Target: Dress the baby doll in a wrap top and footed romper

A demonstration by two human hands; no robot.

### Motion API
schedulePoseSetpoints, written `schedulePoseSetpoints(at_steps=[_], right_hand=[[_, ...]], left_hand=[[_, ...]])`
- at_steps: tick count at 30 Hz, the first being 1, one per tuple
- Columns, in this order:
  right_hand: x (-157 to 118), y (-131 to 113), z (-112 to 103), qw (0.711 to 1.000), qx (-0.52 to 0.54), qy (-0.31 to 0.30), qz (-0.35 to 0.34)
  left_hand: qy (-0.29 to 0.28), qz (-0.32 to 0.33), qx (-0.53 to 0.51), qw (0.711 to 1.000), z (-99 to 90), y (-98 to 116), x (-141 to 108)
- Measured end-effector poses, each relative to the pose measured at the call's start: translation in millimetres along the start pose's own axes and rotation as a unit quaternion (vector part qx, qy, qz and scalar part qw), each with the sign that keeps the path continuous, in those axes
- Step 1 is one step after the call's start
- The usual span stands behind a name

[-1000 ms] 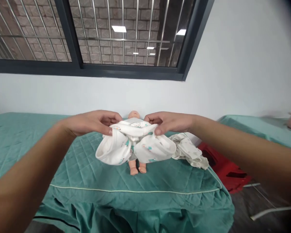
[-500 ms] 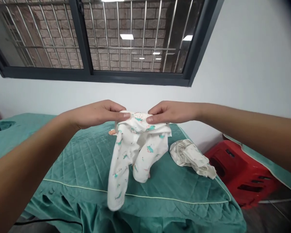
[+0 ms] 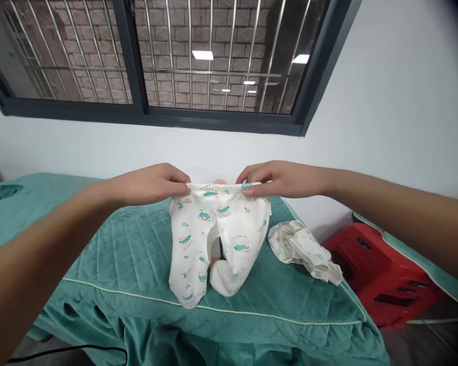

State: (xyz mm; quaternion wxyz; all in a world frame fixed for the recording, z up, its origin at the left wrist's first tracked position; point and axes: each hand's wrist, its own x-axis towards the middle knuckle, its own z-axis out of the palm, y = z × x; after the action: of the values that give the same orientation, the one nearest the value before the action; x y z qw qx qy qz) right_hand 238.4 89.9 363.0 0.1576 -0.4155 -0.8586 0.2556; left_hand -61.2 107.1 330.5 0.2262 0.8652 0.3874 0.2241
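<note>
A pair of white baby pants (image 3: 229, 223) with a green and red print hangs spread by its waistband between my hands. My left hand (image 3: 158, 184) pinches the waistband at its left side, thumb in front. Toward the other end, my right hand (image 3: 277, 179) grips the same band between thumb and fingers. The left leg hangs longer; the right leg's lower end is folded up or bunched. A small skin-coloured thing (image 3: 220, 181) peeks out behind the waistband, mostly hidden, so I cannot tell what it is.
A green quilted bedspread (image 3: 137, 254) lies under the pants. Crumpled whitish clothing (image 3: 303, 249) rests on it to the right. A red plastic stool (image 3: 381, 274) stands beside the bed. Behind are a white wall and a dark-framed window (image 3: 221, 119) with bars. A black cable (image 3: 72, 348) runs at lower left.
The waistband has been pulled wider and flatter, with my hands farther apart. The pants' front now shows smooth, and the left leg hangs less low.
</note>
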Motion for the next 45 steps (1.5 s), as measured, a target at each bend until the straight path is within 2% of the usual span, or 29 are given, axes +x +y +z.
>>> schedulePoseSetpoints(at_steps=[2, 4, 6, 8, 11, 14, 16, 18, 20, 21, 23, 24, 25, 28, 30, 31, 32, 35, 37, 40, 43, 45], right_hand=[[0.1, 14.0, -0.1, 0.999, -0.025, -0.022, 0.025], [0.9, 23.2, 0.4, 0.998, -0.040, -0.027, 0.044], [4.3, 24.5, 3.7, 0.999, -0.027, -0.011, 0.046], [12.2, 17.5, 11.8, 0.999, 0.025, 0.023, 0.031], [32.4, -3.6, 31.4, 0.986, 0.142, 0.081, -0.020], [53.0, -23.9, 49.6, 0.968, 0.201, 0.113, -0.098], [60.1, -28.6, 57.7, 0.966, 0.196, 0.114, -0.128], [59.9, -22.1, 64.0, 0.973, 0.175, 0.080, -0.126], [55.3, -3.2, 70.5, 0.984, 0.152, -0.005, -0.091], [52.8, 10.6, 74.2, 0.987, 0.139, -0.053, -0.066], [51.1, 45.5, 81.8, 0.988, 0.106, -0.108, -0.019], [52.7, 66.1, 85.4, 0.991, 0.084, -0.103, 0.001], [56.4, 88.3, 88.5, 0.995, 0.060, -0.077, 0.020], [79.0, 160.7, 93.8, 0.993, -0.003, 0.062, 0.101], [100.3, 208.8, 93.9, 0.971, -0.038, 0.169, 0.166], [111.6, 231.2, 93.4, 0.959, -0.045, 0.197, 0.199], [122.9, 251.8, 92.5, 0.949, -0.045, 0.210, 0.231], [153.3, 299.7, 90.5, 0.936, -0.025, 0.178, 0.304], [169.5, 318.4, 90.4, 0.931, -0.016, 0.155, 0.329], [188.4, 325.9, 91.8, 0.936, 0.013, 0.142, 0.323], [206.6, 312.8, 92.2, 0.954, 0.069, 0.120, 0.267], [222.4, 297.2, 91.6, 0.956, 0.079, 0.133, 0.250]], left_hand=[[-0.012, 0.002, -0.012, 1.000, 5.2, -3.2, -1.1], [0.009, -0.005, -0.028, 1.000, 11.7, -4.3, -1.0], [0.078, -0.015, -0.030, 0.996, 18.0, -4.6, 1.6], [0.173, -0.018, -0.026, 0.984, 22.6, -5.0, 7.7], [0.320, -0.009, -0.039, 0.947, 23.6, -4.0, 21.6], [0.452, 0.032, -0.070, 0.889, 19.8, -1.6, 32.3], [0.500, 0.072, -0.095, 0.858, 20.3, -4.5, 32.2], [0.517, 0.099, -0.133, 0.840, 28.5, -16.6, 25.4], [0.509, 0.097, -0.182, 0.835, 46.7, -39.5, 14.5], [0.492, 0.078, -0.207, 0.842, 59.6, -54.1, 8.9], [0.417, -0.003, -0.265, 0.870, 90.7, -85.3, 0.8], [0.362, -0.057, -0.298, 0.882, 108.0, -99.8, -0.6], [0.311, -0.109, -0.333, 0.884, 125.7, -112.3, 0.0], [0.232, -0.210, -0.425, 0.849, 175.1, -133.5, 14.8], [0.174, -0.238, -0.468, 0.833, 200.9, -135.4, 32.4], [0.147, -0.247, -0.494, 0.821, 211.1, -134.4, 42.3], [0.122, -0.258, -0.524, 0.803, 219.5, -133.0, 52.4], [0.072, -0.288, -0.613, 0.732, 235.3, -131.3, 80.7], [0.050, -0.289, -0.645, 0.706, 240.0, -133.5, 95.9], [0.020, -0.275, -0.662, 0.697, 241.5, -140.4, 111.9], [0.009, -0.265, -0.658, 0.705, 233.5, -152.6, 119.4], [-0.007, -0.255, -0.651, 0.715, 219.1, -166.9, 118.9]])
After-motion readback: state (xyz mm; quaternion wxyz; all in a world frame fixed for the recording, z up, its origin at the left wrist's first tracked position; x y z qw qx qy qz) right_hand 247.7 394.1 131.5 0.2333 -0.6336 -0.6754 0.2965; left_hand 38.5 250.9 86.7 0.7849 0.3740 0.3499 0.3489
